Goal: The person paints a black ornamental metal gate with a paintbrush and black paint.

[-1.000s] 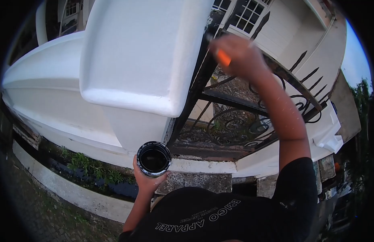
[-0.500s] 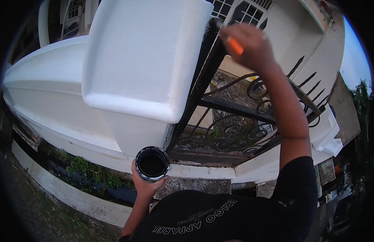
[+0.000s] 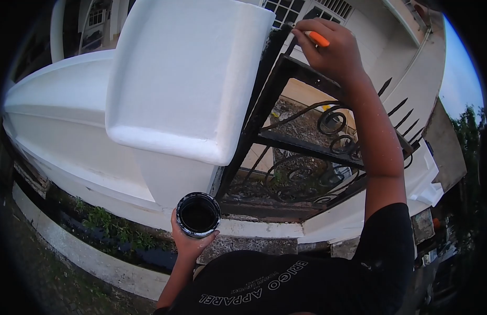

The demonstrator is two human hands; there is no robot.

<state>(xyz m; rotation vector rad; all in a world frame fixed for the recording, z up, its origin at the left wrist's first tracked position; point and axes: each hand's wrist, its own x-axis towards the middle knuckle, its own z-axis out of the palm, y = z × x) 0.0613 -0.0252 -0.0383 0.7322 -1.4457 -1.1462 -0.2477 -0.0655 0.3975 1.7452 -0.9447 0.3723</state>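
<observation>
My left hand [image 3: 190, 245] is wrapped round a can [image 3: 200, 232] of black paint, held upright low in the view with its open top facing me. My right hand [image 3: 338, 52] is raised at the upper right, fingers closed round a paintbrush [image 3: 319, 39] with an orange handle end. The brush tip points left, right at the top of a dark metal gate post [image 3: 272, 47]. This post stands close along the side of a white pillar [image 3: 185, 79]. The black iron gate [image 3: 306, 149], with scrolls and spikes, extends to the right beneath my right forearm.
A low white wall [image 3: 60, 110] curves off to the left of the pillar. Below it runs a ditch [image 3: 154, 256] with green plants [image 3: 115, 226] and a concrete kerb [image 3: 91, 254]. Behind the gate are bare soil and a house with white-framed windows [image 3: 285, 10].
My right hand has shifted a little to the right with the paintbrush, and its motion blur is gone. My left hand holds the can in nearly the same place.
</observation>
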